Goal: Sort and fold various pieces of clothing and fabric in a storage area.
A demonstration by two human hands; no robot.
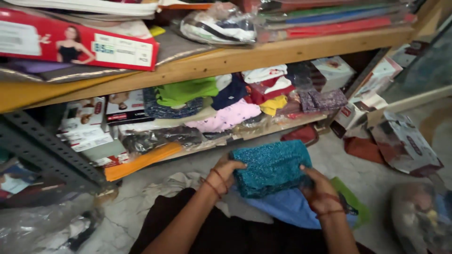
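A folded teal cloth (272,167) with a glittery, sequinned surface is held flat and level between both hands above a pale blue garment (287,209), just in front of the lowest shelf (263,129) of stacked clothing.

folded cloth (270,167): teal fabric, rough and glittery, held at both ends by the left hand (225,171) and right hand (320,193)
blue cloth (287,207): smooth, matt fabric under it
shelf board (263,51): bare wood, matt
shelf upright (47,146): grey metal, punched with holes
floor (348,174): pale stone, slightly shiny
bag (219,23): clear glossy plastic
red box (70,42): printed card, smooth
pink cloth (226,117): soft matt fabric
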